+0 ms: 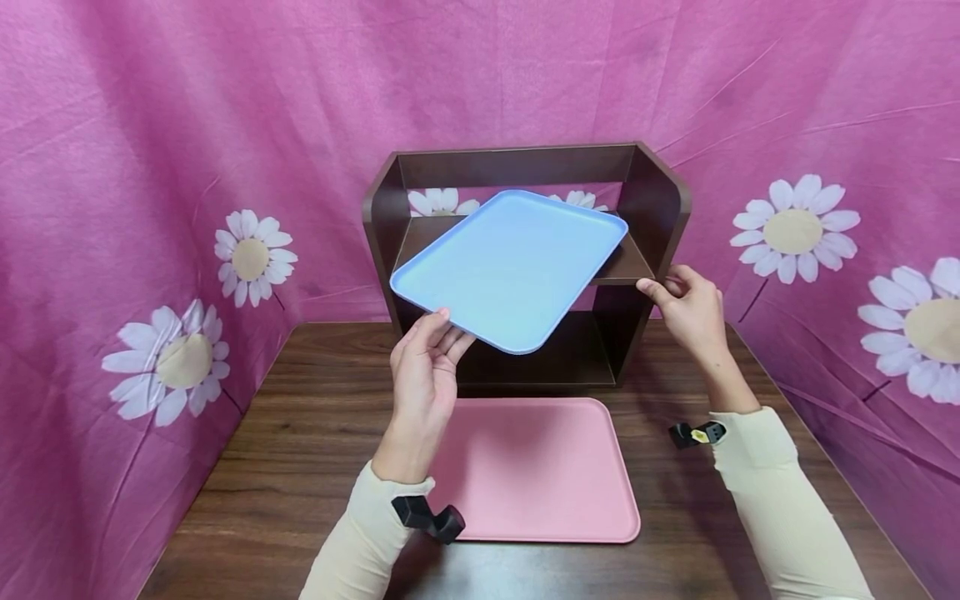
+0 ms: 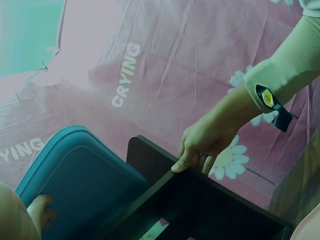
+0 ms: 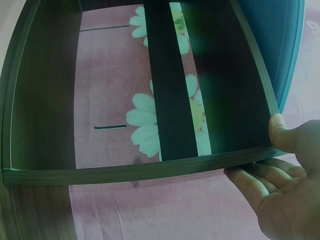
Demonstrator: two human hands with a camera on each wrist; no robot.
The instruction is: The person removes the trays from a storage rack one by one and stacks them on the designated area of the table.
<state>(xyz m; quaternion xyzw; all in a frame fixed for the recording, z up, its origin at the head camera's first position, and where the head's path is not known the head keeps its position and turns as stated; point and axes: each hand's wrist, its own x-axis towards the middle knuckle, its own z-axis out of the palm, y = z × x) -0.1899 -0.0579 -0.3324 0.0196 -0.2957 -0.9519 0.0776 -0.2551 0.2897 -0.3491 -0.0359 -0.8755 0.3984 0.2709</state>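
A light blue tray (image 1: 510, 267) is tilted in front of the dark brown two-level shelf (image 1: 658, 200), overlapping its middle board in the head view. My left hand (image 1: 423, 379) grips the tray's near left edge, thumb on top and fingers beneath. With thumb and curled fingers, my right hand (image 1: 693, 312) holds the shelf's right side panel at the height of the middle board. The right wrist view shows that thumb (image 3: 281, 131) at the board's corner and the fingers along the outside of the panel.
A pink tray (image 1: 532, 467) lies flat on the wooden table (image 1: 330, 450) in front of the shelf, partly hidden by the left forearm. Pink cloth (image 1: 487, 75) with daisies hangs behind and on both sides.
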